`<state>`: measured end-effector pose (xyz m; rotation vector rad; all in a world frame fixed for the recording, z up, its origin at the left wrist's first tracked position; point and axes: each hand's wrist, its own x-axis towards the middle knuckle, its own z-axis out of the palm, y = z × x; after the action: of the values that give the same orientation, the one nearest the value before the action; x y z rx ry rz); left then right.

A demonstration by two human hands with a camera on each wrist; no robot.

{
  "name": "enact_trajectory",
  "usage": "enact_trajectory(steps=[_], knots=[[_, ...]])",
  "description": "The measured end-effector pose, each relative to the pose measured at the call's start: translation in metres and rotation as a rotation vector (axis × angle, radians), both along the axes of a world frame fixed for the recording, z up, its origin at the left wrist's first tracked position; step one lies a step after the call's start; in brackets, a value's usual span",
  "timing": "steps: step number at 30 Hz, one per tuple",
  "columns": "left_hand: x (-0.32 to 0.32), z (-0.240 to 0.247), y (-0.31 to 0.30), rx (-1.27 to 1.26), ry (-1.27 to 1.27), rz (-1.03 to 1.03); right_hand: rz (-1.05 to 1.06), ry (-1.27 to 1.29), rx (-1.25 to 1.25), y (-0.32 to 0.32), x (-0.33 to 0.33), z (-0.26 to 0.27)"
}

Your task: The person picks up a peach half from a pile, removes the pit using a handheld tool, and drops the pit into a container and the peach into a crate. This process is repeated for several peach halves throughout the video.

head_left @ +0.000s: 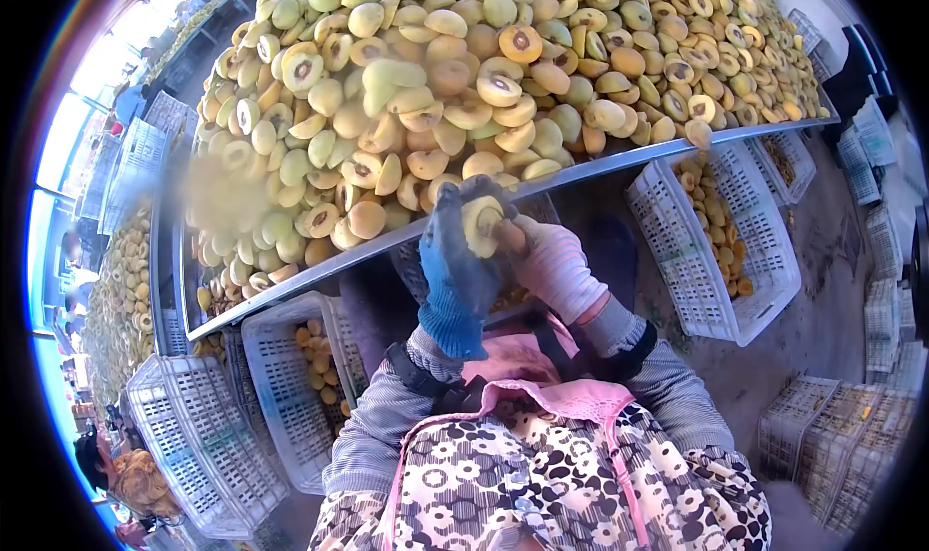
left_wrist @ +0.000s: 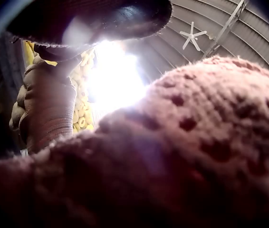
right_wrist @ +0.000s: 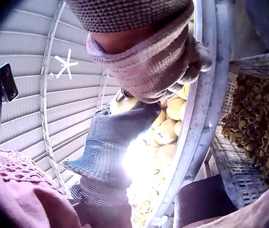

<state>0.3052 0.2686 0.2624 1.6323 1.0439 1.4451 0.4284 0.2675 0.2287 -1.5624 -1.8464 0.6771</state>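
My left hand (head_left: 461,261), in a blue glove with a dark grey palm, holds a pale yellow peach half (head_left: 481,224) just in front of the metal table's edge. Its cut face is turned toward my right hand (head_left: 552,261), which wears a pinkish-white knit glove. The right fingers are curled, close against the fruit. In the right wrist view, a small curved metal tool (right_wrist: 123,96) shows at the peach half beneath the right hand; its handle is hidden. A large heap of peach halves (head_left: 426,87), many with brown pit centres, covers the table beyond both hands.
The table's metal rim (head_left: 387,234) runs just beyond my hands. White plastic crates stand below on the right (head_left: 721,246) and left (head_left: 290,387), with yellow fruit pieces inside. Another person (head_left: 135,478) is at the lower left. Stacked crates (head_left: 837,445) stand at the lower right.
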Motion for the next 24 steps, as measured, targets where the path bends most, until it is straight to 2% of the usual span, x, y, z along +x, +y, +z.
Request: enact_trajectory(steps=[2,3,5,9,11,12,13,15,17,18,19,20,21,22,24], knots=[[-0.002,-0.011,0.006,-0.216,-0.433,-0.108,0.018,-0.004,-0.018,0.001,0.000,0.005],[-0.003,-0.009,0.005,-0.221,-0.430,-0.107,0.018,-0.001,-0.023,0.002,-0.001,-0.001],[-0.003,0.000,0.002,-0.359,-0.632,-0.071,0.113,-0.161,0.034,0.002,-0.001,-0.015],[-0.010,0.002,0.004,-0.459,-0.537,0.032,0.101,-0.080,-0.052,-0.009,-0.009,-0.012],[-0.013,0.009,0.002,-0.347,-0.300,0.025,0.135,-0.108,0.035,-0.010,-0.013,-0.017],[-0.012,0.012,0.007,-0.083,0.097,0.209,0.137,-0.106,0.033,-0.012,-0.014,-0.016],[-0.012,0.015,0.002,-0.092,0.096,0.212,0.170,-0.084,0.010,-0.018,-0.015,-0.014],[-0.013,0.031,-0.005,-0.428,-0.252,0.028,0.212,-0.060,-0.009,-0.021,-0.016,-0.004],[-0.026,0.013,0.004,-0.398,-0.234,0.002,0.212,-0.098,-0.265,-0.022,-0.008,0.013],[-0.043,-0.009,0.010,-0.268,-0.113,-0.146,0.329,0.365,-0.499,-0.031,-0.005,0.028],[-0.051,-0.016,0.014,-0.139,0.005,-0.289,0.340,0.357,-0.499,-0.034,-0.006,0.030],[-0.050,-0.022,0.021,-0.053,-0.008,-0.421,0.448,0.507,-0.411,-0.034,-0.006,0.031],[-0.046,-0.018,0.023,-0.045,-0.013,-0.409,0.556,0.657,-0.323,-0.033,-0.007,0.033],[-0.043,-0.013,0.022,0.089,-0.004,-0.453,0.574,0.650,-0.328,-0.031,-0.006,0.032],[-0.045,-0.001,0.022,0.362,0.033,-0.533,0.844,0.072,0.112,-0.017,-0.005,0.026]])
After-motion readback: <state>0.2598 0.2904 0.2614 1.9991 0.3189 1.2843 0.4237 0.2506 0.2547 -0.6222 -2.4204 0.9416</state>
